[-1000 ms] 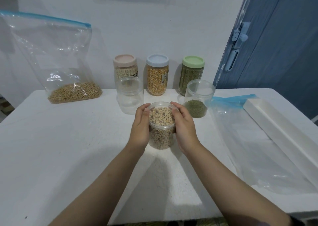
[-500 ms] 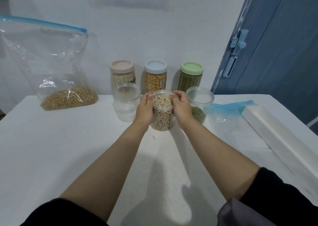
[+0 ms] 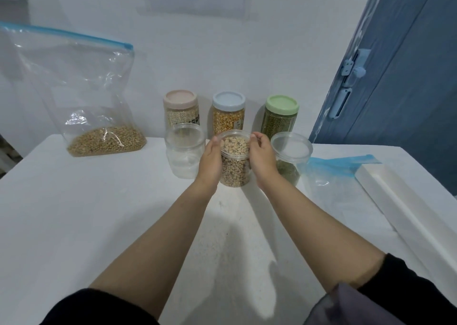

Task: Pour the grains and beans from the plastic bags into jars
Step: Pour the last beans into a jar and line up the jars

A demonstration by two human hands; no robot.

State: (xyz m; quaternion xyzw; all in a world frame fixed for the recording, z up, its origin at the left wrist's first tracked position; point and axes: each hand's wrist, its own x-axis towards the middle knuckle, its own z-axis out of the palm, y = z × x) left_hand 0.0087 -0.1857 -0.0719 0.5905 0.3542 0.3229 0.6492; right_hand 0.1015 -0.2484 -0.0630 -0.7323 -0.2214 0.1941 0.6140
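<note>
White table: left hand, right hand fingers clasp bean jar, mid-row.

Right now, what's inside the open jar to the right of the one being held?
The open jar holds a low layer of dark green grains. The right hand covers its lower left side, so the exact fill level is unclear.

table white | six jars | soybean bag | flat bag
</note>
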